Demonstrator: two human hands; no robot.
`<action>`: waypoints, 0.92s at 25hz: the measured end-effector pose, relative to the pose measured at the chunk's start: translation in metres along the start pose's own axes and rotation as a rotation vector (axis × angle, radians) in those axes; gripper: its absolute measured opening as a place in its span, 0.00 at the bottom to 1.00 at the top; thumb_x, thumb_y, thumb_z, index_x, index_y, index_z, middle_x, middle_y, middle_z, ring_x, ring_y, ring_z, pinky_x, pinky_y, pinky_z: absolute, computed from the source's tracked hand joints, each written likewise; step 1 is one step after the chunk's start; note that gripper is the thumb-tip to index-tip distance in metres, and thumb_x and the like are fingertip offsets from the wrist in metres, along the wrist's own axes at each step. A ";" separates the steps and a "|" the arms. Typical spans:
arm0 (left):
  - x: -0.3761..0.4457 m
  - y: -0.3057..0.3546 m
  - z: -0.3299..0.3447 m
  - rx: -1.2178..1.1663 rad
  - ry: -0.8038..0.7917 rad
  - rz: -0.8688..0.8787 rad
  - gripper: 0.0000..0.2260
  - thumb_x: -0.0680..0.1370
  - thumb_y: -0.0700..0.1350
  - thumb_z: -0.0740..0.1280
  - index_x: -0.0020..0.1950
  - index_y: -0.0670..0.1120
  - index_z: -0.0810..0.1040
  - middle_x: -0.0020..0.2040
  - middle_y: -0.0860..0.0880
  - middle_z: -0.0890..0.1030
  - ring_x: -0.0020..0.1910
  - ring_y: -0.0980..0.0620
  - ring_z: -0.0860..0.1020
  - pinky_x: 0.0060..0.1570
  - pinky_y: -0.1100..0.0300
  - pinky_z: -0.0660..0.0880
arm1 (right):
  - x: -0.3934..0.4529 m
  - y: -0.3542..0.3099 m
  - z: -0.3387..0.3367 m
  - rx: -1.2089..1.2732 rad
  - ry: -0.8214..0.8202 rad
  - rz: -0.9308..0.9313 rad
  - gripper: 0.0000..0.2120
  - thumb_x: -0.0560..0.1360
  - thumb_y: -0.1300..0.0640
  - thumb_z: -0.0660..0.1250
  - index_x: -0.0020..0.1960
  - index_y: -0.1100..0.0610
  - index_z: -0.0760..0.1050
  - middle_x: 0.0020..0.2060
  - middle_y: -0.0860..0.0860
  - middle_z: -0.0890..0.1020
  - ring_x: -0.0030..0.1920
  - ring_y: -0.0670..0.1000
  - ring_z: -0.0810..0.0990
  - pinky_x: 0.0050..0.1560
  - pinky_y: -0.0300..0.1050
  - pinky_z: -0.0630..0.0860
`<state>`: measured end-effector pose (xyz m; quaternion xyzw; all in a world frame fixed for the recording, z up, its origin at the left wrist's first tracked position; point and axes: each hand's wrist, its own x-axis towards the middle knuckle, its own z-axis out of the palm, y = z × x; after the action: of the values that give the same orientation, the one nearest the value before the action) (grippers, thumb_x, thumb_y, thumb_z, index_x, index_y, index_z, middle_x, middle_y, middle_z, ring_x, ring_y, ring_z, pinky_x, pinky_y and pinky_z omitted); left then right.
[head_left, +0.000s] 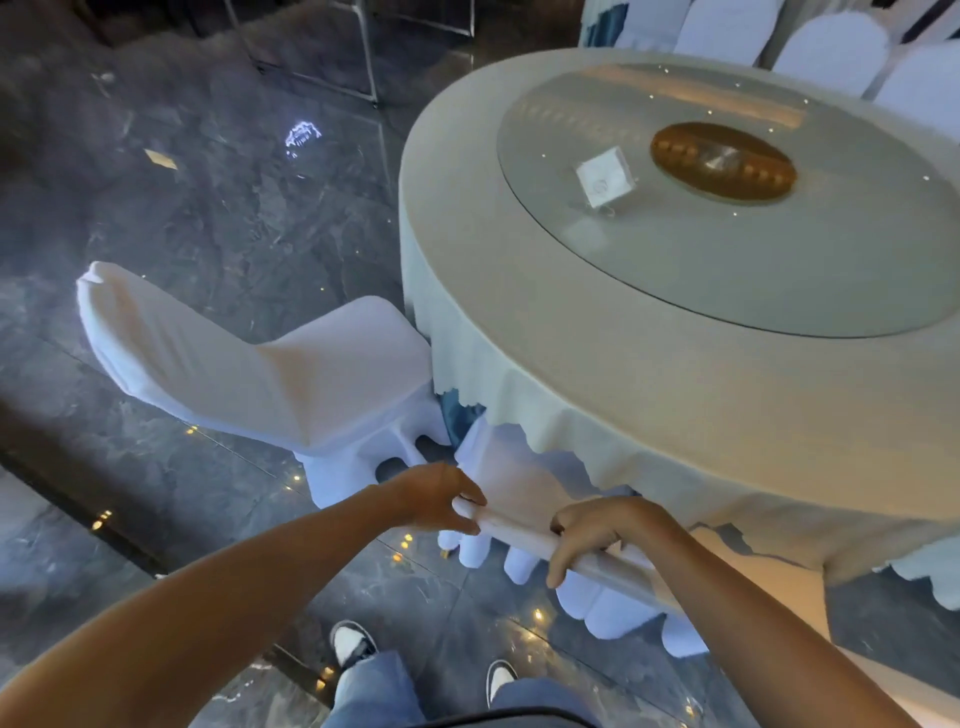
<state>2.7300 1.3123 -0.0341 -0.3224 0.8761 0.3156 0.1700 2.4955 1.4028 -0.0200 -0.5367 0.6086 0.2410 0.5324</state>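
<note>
A white-covered chair stands in front of me, its seat tucked under the hanging cloth of a round table. My left hand grips the left end of the chair's top edge, fingers curled round it. My right hand grips the same top edge further right, fingers wrapped over the front. The chair's seat is mostly hidden by the tablecloth and my arms.
A second white-covered chair stands to the left, facing the table. The table carries a glass turntable with a small card stand and a brown centre disc. More covered chairs line the far side. Dark glossy floor lies left.
</note>
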 end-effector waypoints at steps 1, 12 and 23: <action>-0.002 -0.021 -0.011 0.001 0.015 -0.003 0.17 0.77 0.57 0.68 0.64 0.56 0.78 0.59 0.56 0.79 0.59 0.55 0.75 0.55 0.62 0.68 | 0.009 -0.016 -0.009 0.009 -0.039 0.019 0.27 0.62 0.38 0.75 0.54 0.52 0.74 0.51 0.50 0.79 0.47 0.51 0.78 0.44 0.44 0.75; -0.030 -0.254 -0.167 0.220 0.186 0.064 0.25 0.79 0.55 0.65 0.75 0.56 0.64 0.76 0.51 0.64 0.74 0.49 0.62 0.72 0.53 0.55 | 0.089 -0.229 -0.102 0.252 0.533 0.019 0.35 0.76 0.50 0.68 0.78 0.56 0.56 0.75 0.54 0.65 0.72 0.54 0.67 0.68 0.47 0.67; -0.086 -0.434 -0.250 0.314 0.141 -0.083 0.36 0.73 0.49 0.69 0.78 0.58 0.58 0.80 0.50 0.54 0.78 0.51 0.45 0.74 0.43 0.41 | 0.198 -0.398 -0.156 0.231 0.739 -0.198 0.50 0.71 0.41 0.71 0.79 0.55 0.43 0.78 0.56 0.55 0.76 0.59 0.57 0.73 0.57 0.61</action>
<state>3.0613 0.9285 0.0024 -0.3491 0.9103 0.1441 0.1693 2.8250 1.0675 -0.0395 -0.5801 0.7274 -0.0906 0.3551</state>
